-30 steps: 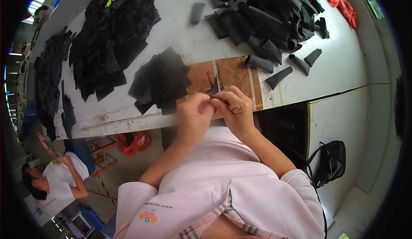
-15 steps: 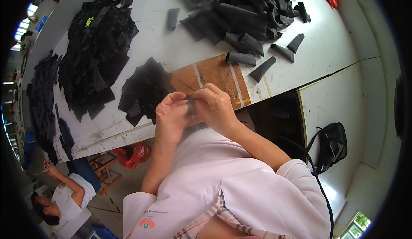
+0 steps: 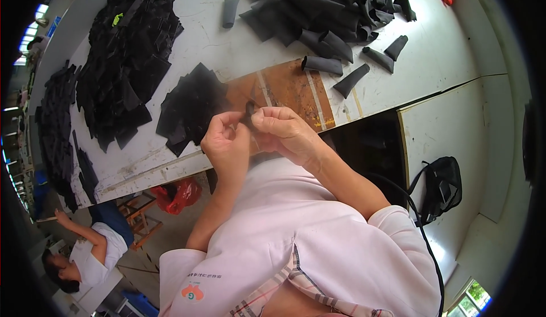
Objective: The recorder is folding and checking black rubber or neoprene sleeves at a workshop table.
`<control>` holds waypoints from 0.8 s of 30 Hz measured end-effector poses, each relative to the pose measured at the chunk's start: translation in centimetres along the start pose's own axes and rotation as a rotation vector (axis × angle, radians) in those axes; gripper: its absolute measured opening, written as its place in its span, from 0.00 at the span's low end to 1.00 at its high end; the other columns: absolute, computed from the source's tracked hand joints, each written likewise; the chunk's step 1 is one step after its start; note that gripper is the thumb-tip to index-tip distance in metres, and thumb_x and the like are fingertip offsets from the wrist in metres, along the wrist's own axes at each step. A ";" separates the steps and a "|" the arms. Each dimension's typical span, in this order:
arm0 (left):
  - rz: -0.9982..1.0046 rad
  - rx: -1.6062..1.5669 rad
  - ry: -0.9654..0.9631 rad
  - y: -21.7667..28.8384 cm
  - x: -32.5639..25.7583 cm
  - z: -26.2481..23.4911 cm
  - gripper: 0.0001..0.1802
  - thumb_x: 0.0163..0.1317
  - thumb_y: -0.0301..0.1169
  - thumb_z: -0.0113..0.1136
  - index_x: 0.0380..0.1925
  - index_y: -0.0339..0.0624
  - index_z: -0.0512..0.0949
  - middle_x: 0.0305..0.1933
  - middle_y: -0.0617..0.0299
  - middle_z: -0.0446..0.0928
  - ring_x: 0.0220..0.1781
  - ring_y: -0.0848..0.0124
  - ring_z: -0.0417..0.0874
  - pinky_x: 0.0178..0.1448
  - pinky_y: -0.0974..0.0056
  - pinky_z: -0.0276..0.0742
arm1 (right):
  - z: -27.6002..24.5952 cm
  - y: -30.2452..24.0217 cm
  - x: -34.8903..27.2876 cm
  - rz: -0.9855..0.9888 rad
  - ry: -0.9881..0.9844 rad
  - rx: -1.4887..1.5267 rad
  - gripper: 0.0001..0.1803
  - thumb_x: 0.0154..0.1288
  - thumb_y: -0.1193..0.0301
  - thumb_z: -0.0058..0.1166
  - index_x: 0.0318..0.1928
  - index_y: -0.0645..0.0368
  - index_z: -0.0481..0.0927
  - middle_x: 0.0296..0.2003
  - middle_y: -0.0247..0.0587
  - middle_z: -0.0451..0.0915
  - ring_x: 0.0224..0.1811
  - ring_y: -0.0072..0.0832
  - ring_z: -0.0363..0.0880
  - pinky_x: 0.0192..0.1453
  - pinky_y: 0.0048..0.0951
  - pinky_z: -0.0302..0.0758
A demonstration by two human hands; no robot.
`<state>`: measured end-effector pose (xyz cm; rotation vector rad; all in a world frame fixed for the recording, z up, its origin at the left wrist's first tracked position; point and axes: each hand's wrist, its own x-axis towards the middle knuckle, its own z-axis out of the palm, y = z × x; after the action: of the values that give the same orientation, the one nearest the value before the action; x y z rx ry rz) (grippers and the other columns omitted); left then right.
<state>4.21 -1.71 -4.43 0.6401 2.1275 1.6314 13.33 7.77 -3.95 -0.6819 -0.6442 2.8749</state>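
Observation:
Just in front of my chest, my left hand [image 3: 228,144] and my right hand [image 3: 289,136] meet with bent fingers. Pinched between their fingertips is a small dark fabric piece [image 3: 249,110], mostly covered by the fingers. Beyond it on the table lies a brown board [image 3: 291,102] with pale tape strips. A small heap of flat black fabric pieces [image 3: 193,107] spreads beside the board, left of my left hand. Several rolled dark fabric tubes [image 3: 352,80] lie past the board's right end, below a large pile of similar tubes [image 3: 333,12].
Large black fabric piles [image 3: 128,61] cover the left of the white table [image 3: 392,98]. Under its near edge hangs a red plastic bag [image 3: 181,197] by a wooden stool [image 3: 145,226]. A person [image 3: 94,254] sits at lower left. A black bag [image 3: 442,186] lies on the right-hand surface.
Both hands have shifted slightly up and closer together, with the dark piece now poking above the fingertips. My view has tilted a little, so the table contents sit higher in the picture.

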 end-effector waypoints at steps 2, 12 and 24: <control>-0.036 -0.254 0.023 0.5 0.2 0.3 0.08 0.48 0.15 0.50 0.30 0.31 0.73 0.27 0.63 0.75 0.25 0.83 0.72 0.30 0.78 0.69 | -0.4 -0.4 0.1 0.000 -0.044 -0.101 0.09 0.59 0.67 0.54 0.26 0.54 0.71 0.22 0.24 0.67 0.24 0.14 0.64 0.31 0.18 0.66; -0.438 -1.181 -0.512 1.5 0.3 -1.8 0.16 0.52 0.15 0.53 0.42 0.34 0.68 0.30 0.57 0.76 0.09 0.87 0.60 0.10 0.81 0.49 | 0.6 -0.3 -0.7 -0.201 -0.130 -0.153 0.10 0.59 0.65 0.54 0.26 0.55 0.71 0.24 0.25 0.69 0.23 0.13 0.65 0.27 0.14 0.67; -0.493 -1.211 -0.528 2.0 0.7 -2.8 0.25 0.50 0.17 0.49 0.52 0.34 0.62 0.41 0.50 0.74 0.32 0.75 0.78 0.24 0.80 0.67 | 0.5 -0.1 -0.2 -0.361 -0.016 -0.380 0.10 0.60 0.66 0.53 0.27 0.59 0.72 0.21 0.25 0.67 0.22 0.11 0.62 0.21 0.12 0.58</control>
<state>2.32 -3.07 -1.85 0.0852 0.6033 1.7829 13.24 7.67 -3.41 -0.5169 -1.1970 2.4501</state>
